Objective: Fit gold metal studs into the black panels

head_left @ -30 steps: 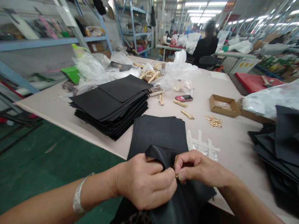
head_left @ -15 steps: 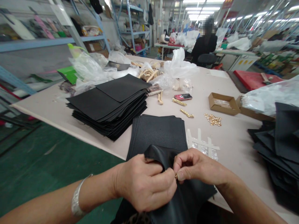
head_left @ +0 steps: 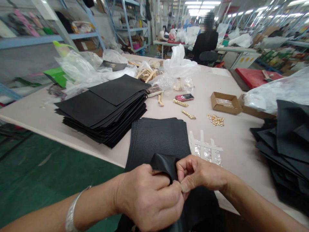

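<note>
A folded piece of black leather-like sheet (head_left: 164,161) is bunched up at the front of the table. My left hand (head_left: 149,196) is closed around it, fingers curled, with a silver bangle at the wrist. Thumb and fingertips of my right hand (head_left: 201,174) pinch together against the left fingertips, at the sheet. A small gold fitting showed between these fingertips a moment ago; the fingers now hide it. Just beyond lies a short pile of black sheets (head_left: 159,135). Loose gold fittings (head_left: 215,120) and a row of joined gold pieces (head_left: 189,114) lie farther off.
A tall stack of black sheets (head_left: 103,109) stands left, with more black pieces (head_left: 287,141) at right. A taped clear packet (head_left: 204,149), a red phone (head_left: 184,97), a cardboard box (head_left: 225,104) and plastic bags (head_left: 180,62) are on the table (head_left: 241,145). A person sits beyond.
The view has shifted slightly, so the table things appear farther left. Both hands stay together at the sheet; the gold fitting between the fingertips has gone out of sight.
</note>
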Motion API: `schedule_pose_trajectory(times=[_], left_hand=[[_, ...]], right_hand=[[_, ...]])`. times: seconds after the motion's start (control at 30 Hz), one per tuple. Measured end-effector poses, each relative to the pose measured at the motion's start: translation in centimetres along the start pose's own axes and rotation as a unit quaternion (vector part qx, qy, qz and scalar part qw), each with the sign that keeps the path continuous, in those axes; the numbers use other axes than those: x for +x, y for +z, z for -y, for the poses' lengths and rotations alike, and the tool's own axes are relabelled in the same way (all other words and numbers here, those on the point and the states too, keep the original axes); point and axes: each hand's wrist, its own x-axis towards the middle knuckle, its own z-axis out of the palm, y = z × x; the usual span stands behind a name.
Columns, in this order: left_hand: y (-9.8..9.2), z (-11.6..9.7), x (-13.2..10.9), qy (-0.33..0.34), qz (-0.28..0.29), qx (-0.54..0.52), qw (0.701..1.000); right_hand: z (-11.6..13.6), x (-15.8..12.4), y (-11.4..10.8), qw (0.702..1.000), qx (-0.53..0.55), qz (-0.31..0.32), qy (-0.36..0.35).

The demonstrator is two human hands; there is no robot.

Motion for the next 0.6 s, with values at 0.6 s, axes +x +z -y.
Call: schedule_pose_trajectory(times=[0.6], left_hand=[[1.5, 0.2, 1.2, -0.032, 0.041, -0.069, 0.996]], right_hand=[[-0.6, -1.1, -0.2, 0.998, -0.017, -0.035, -0.048]])
